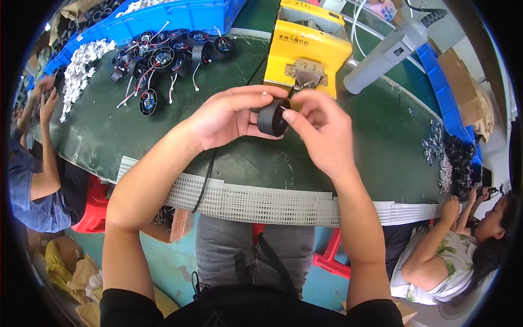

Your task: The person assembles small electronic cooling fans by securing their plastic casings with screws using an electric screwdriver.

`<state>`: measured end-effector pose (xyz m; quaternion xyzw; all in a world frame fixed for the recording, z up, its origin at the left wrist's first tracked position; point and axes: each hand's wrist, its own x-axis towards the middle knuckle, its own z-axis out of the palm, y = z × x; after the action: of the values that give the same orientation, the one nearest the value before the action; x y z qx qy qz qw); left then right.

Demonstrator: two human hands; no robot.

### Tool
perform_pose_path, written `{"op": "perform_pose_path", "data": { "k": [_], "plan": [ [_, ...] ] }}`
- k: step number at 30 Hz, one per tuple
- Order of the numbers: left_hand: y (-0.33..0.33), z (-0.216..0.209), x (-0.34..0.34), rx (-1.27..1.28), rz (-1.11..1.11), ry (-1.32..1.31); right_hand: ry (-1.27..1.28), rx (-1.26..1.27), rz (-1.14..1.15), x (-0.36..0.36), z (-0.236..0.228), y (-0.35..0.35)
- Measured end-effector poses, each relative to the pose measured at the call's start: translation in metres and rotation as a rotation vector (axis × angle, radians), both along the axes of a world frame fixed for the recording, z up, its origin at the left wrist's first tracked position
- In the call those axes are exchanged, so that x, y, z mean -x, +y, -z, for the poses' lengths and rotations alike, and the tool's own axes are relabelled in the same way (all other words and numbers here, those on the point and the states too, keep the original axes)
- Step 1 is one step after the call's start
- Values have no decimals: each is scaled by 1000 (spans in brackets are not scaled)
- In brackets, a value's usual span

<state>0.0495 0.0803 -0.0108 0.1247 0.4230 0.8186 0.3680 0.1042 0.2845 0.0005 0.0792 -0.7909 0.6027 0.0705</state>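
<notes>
A short black plastic cylinder (268, 119), cup-like with its open face turned to the right, is up over the green table in front of me. My left hand (222, 116) grips it, thumb and index finger above and the other fingers beneath. At its open face, my right hand (329, 133) has thumb and fingers closed together. A thin pale wire shows beside the right thumb tip; the fingers hide much of it. Just beyond both hands stands a yellow machine (280, 65) with a metal fixture on its front.
Several black round housings (162, 58) with circuit boards and wires lie at the far left, beside white small parts (87, 71) and a blue bin (163, 23). A grey cylindrical tool (384, 61) stands right of the machine. A perforated strip (256, 204) lines the near edge. People work on both sides.
</notes>
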Motion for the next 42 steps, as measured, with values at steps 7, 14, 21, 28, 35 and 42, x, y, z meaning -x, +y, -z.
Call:
{"op": "perform_pose_path", "data": {
  "k": [7, 14, 21, 28, 35, 42],
  "plan": [
    [-1, -2, 0, -101, -89, -23, 706, -428, 87, 6, -6, 16],
    [0, -3, -6, -291, -124, 44, 537, -131, 87, 5, -6, 7],
    [6, -5, -11, -274, -93, 115, 7, 557, -132, -2, -2, 0],
    [9, -7, -17, -262, -75, 171, 42, 427, -83, -5, 2, -11],
    [15, 0, -22, -256, -9, 167, 514, -58, 33, 1, 15, -11],
    [18, 5, -26, -145, -76, 298, 231, 240, -2, 2, 13, -19]
  ]
}}
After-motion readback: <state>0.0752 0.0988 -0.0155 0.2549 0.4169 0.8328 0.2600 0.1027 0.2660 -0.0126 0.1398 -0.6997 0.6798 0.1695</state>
